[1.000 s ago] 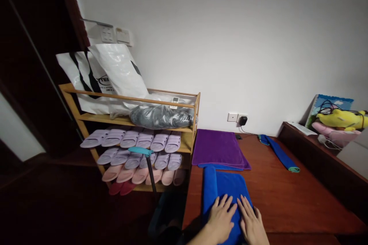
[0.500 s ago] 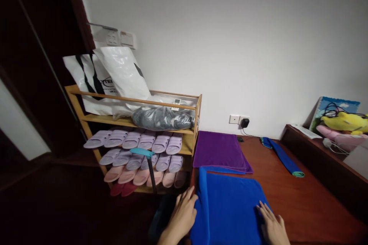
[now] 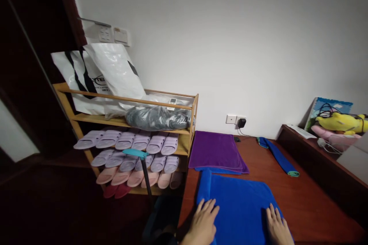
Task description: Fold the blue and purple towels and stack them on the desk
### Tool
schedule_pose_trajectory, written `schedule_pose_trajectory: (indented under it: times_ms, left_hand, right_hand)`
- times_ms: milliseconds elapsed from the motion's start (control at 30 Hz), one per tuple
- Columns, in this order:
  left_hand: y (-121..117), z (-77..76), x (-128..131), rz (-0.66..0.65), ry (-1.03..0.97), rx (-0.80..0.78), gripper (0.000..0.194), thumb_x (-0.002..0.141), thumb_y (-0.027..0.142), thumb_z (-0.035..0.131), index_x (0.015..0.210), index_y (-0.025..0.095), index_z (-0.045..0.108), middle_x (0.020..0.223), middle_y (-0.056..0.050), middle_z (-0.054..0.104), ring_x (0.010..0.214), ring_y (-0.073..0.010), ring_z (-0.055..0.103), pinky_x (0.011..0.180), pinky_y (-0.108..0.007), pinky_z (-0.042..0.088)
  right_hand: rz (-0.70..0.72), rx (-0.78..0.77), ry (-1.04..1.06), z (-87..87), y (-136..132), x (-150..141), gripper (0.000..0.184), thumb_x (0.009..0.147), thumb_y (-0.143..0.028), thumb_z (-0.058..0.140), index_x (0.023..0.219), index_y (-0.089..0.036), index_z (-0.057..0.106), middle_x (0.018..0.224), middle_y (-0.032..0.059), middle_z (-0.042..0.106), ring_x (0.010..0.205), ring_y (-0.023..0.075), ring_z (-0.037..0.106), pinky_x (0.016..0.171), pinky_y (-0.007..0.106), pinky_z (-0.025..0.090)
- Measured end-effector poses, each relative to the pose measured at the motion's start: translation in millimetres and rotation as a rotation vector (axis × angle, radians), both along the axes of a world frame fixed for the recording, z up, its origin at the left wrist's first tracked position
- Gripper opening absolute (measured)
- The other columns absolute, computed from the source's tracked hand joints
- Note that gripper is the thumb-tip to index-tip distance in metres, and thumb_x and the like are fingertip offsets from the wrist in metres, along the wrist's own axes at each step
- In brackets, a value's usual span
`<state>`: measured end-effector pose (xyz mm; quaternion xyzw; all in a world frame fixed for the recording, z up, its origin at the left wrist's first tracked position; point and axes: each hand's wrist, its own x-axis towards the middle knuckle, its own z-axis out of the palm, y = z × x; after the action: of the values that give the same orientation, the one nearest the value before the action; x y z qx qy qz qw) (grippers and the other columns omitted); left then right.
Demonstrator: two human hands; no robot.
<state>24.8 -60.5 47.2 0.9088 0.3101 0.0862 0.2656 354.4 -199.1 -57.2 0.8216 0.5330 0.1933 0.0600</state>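
Note:
A blue towel (image 3: 241,203) lies on the reddish-brown wooden tabletop, its left edge doubled over into a narrow raised strip. My left hand (image 3: 203,222) rests on that folded strip with the fingers stretched out. Flat on the towel's right edge lies my right hand (image 3: 278,225), fingers extended and open. Just beyond sits a folded purple towel (image 3: 217,152), with a bit of blue cloth showing under its near edge. The towel's near end runs out of view below.
Left of the table (image 3: 313,206) stands a wooden rack (image 3: 161,127) with several slippers (image 3: 140,140) and white bags (image 3: 115,69). A blue strip of cloth (image 3: 280,159) lies at the back right. A yellow plush toy (image 3: 339,122) is on the raised ledge. A black plug (image 3: 242,123) is in the wall.
My left hand has moved right from the towel's left side onto its folded edge. The towel has shifted slightly right on the table, and the right hand stays at its right edge.

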Motion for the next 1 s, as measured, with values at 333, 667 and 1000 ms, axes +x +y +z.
schedule_pose_trajectory:
  times_ms: [333,667,1000]
  left_hand:
    - [11,46.9,-64,0.333,0.180,0.168,0.035,0.078,0.012,0.041,0.098,0.023,0.067,0.117,-0.006,0.063,0.117,-0.0232,0.051,0.110,-0.051,0.018]
    - [-12,7.5,36,0.010,-0.073,0.079,0.054,0.088,0.043,0.046,0.139,0.026,0.040,0.151,-0.006,0.030,0.138,-0.0271,0.026,0.112,-0.049,0.021]
    - [52,17.6,-104,0.106,0.264,-0.122,0.073,0.075,0.015,0.045,0.142,0.042,0.028,0.155,0.006,0.007,0.142,-0.0240,0.001,0.109,-0.059,0.002]
  right_hand:
    - [-0.036,-0.065,-0.024,7.7,-3,18,0.056,0.081,-0.005,0.023,0.123,-0.012,0.058,0.138,0.0162,0.045,0.128,0.0320,0.043,0.095,0.051,0.042]
    - [-0.087,0.056,-0.048,2.9,-20,31,0.055,0.080,-0.010,0.025,0.123,-0.012,0.059,0.136,0.0193,0.049,0.127,0.0349,0.043,0.091,0.057,0.043]
    - [-0.114,0.039,-0.008,3.7,-27,56,0.055,0.080,-0.010,0.024,0.122,-0.013,0.060,0.137,0.0205,0.047,0.127,0.0354,0.043,0.091,0.057,0.043]
